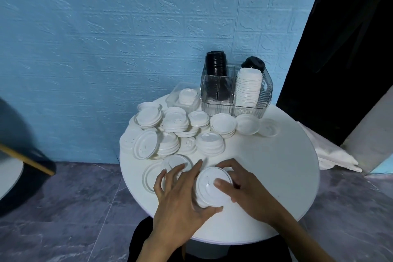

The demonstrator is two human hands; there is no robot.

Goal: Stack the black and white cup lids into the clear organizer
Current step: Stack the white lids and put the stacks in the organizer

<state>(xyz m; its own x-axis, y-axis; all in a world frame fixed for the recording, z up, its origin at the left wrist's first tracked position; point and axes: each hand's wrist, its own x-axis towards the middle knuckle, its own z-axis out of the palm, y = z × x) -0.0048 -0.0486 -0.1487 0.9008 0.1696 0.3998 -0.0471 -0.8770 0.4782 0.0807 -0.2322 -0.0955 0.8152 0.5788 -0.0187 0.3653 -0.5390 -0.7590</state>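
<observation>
Step in hand: gathering white lids into a small stack before carrying it to the organizer, as I judge it.
Left hand (pixel 180 202): its grip is partly curled, thumb under the near rim of the held lid stack (pixel 212 187), fingers spread over loose flat lids (pixel 170 168) lying on the table (pixel 276 187).
Right hand (pixel 244 191): its grip is closed on the same stack, fingers arched over the far rim and thumb pressed on the top lid.
Next move: likely squaring the stack, then lifting it across the table to the white column; it calls for a firm hold, since nested lids slip apart.
Middle of table: a heap of white lids (pixel 176 130), some nested, some tilted on edge, lies between the hands and the organizer and must be cleared from above.
Small clear tray (pixel 172 100): holds a few white lids, beside the organizer.
Clear organizer (pixel 217 100): at the far table edge, with a tall white lid column (pixel 248 87) already above the wall, so added height may tip.
Black lids (pixel 215 66): stacked in the rear compartments.
Behind: blue wall (pixel 106 38).
</observation>
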